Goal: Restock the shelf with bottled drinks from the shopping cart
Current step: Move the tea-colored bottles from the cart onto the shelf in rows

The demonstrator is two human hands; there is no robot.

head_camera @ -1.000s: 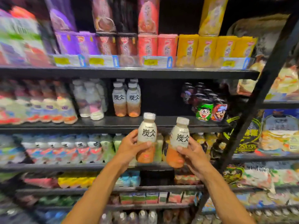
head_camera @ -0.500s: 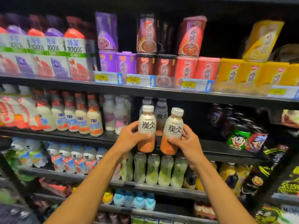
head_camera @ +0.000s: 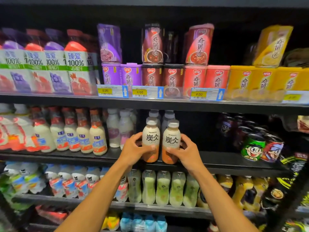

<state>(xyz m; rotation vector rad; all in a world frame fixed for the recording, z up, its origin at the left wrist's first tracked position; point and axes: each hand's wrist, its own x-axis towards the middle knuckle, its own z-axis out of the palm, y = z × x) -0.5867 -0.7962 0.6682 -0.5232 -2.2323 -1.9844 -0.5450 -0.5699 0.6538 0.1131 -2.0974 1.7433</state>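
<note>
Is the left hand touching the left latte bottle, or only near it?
Touching. The head view shows the left hand gripping the left latte bottle, with its thumb lying across the bottle's front.

Two latte bottles (head_camera: 160, 141) side by side on shelf (head_camera: 217, 162), cans (head_camera: 260, 146) right.

We face black shelving (head_camera: 234, 159) that fills the frame, boards running left to right in tiers (its back panel (head_camera: 197, 131) is just as dark). Yellow price tags (head_camera: 139, 92) line one board's edge across the upper middle.
</note>
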